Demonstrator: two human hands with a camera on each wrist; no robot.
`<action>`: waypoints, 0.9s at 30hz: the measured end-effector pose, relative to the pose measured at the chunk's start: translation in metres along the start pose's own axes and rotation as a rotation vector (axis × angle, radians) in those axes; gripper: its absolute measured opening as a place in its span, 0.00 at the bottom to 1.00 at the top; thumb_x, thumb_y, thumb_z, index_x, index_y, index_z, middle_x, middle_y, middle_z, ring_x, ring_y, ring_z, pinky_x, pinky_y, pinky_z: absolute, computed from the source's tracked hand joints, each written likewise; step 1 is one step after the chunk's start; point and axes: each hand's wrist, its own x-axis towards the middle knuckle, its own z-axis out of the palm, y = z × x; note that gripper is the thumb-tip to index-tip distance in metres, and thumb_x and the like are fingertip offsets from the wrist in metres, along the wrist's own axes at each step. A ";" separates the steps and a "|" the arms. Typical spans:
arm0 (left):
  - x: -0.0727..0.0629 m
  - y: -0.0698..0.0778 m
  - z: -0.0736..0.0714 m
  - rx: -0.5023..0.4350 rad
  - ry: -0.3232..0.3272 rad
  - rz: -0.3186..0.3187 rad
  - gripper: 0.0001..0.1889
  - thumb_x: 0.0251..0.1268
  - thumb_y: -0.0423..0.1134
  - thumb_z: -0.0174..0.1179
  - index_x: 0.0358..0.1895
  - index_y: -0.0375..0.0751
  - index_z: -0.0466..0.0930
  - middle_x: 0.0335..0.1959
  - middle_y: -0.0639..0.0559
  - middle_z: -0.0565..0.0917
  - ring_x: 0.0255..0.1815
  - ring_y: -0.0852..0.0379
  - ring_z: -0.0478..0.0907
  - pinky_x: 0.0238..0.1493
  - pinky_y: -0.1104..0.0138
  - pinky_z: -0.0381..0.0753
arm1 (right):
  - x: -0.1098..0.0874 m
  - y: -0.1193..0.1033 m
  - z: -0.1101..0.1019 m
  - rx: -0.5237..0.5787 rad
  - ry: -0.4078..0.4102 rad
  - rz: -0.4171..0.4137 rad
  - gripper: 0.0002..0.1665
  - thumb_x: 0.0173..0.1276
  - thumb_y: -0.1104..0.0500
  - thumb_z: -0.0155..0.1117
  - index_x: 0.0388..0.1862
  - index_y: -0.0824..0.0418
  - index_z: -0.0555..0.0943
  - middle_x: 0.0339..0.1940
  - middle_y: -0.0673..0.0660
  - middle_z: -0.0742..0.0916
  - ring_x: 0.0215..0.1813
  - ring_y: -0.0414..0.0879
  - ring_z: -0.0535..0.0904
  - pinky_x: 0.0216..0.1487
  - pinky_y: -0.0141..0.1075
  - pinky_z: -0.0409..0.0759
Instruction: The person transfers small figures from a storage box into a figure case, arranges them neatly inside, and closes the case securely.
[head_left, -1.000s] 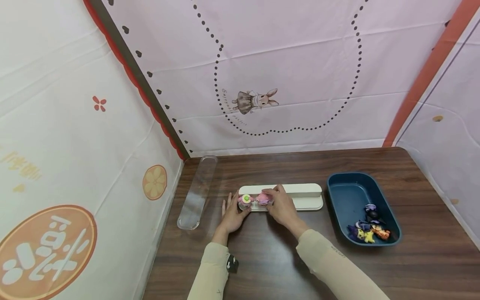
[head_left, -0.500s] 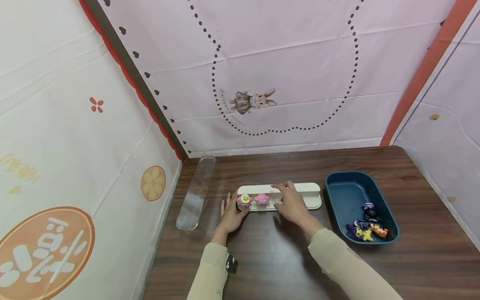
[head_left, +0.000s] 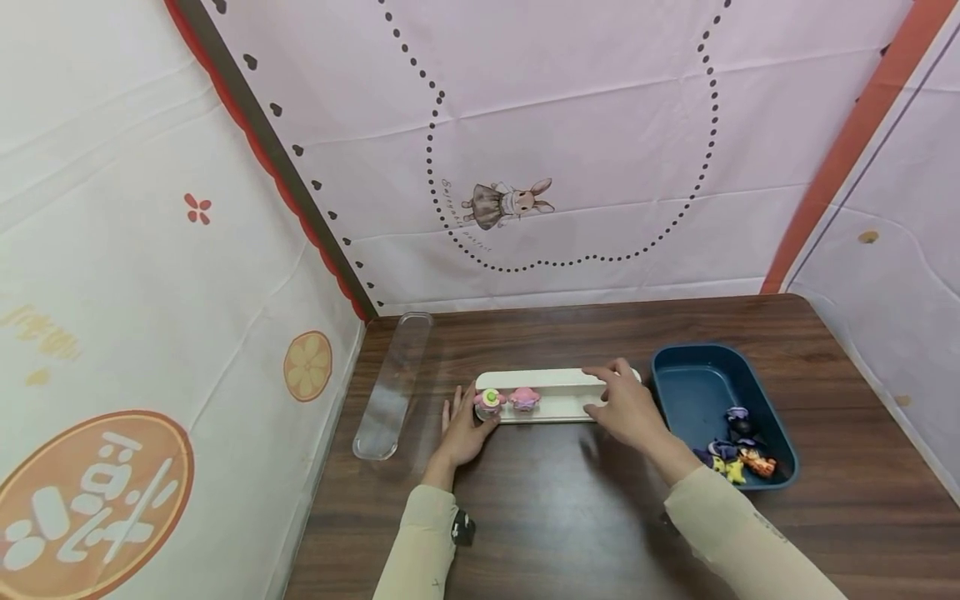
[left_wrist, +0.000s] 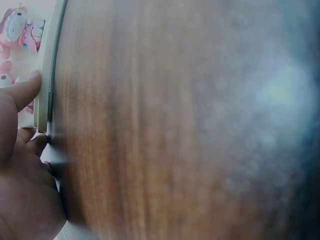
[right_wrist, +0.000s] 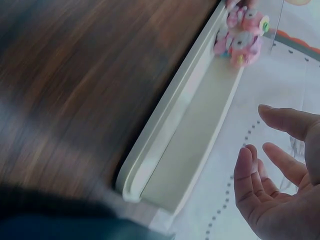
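A person's left hand pinches the left end of a white tray, where 2 pink figurines sit side by side, while the right hand, thumb and fingers spread apart, hovers over its right part, near a blue bin.

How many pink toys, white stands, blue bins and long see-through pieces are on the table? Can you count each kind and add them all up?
Pink toys: 2
White stand: 1
Blue bin: 1
Long see-through piece: 1
Total: 5
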 end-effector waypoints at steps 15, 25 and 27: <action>0.001 -0.002 0.001 -0.012 0.006 0.009 0.47 0.75 0.57 0.60 0.86 0.45 0.44 0.87 0.50 0.51 0.89 0.45 0.36 0.85 0.44 0.26 | -0.030 0.048 -0.039 -0.070 0.064 0.036 0.33 0.64 0.58 0.77 0.68 0.64 0.79 0.60 0.69 0.76 0.47 0.58 0.83 0.36 0.46 0.83; 0.000 -0.001 0.001 -0.019 0.006 0.020 0.46 0.75 0.56 0.60 0.86 0.45 0.44 0.87 0.50 0.50 0.89 0.44 0.35 0.85 0.43 0.26 | -0.049 0.083 -0.055 -0.087 0.120 0.055 0.34 0.65 0.57 0.76 0.67 0.65 0.78 0.58 0.71 0.77 0.50 0.64 0.82 0.37 0.54 0.85; 0.000 -0.001 0.001 -0.019 0.006 0.018 0.46 0.75 0.56 0.60 0.86 0.45 0.44 0.87 0.49 0.50 0.89 0.44 0.35 0.84 0.43 0.26 | -0.052 0.088 -0.057 -0.094 0.112 0.061 0.34 0.64 0.57 0.76 0.67 0.65 0.78 0.57 0.71 0.78 0.50 0.64 0.82 0.37 0.55 0.85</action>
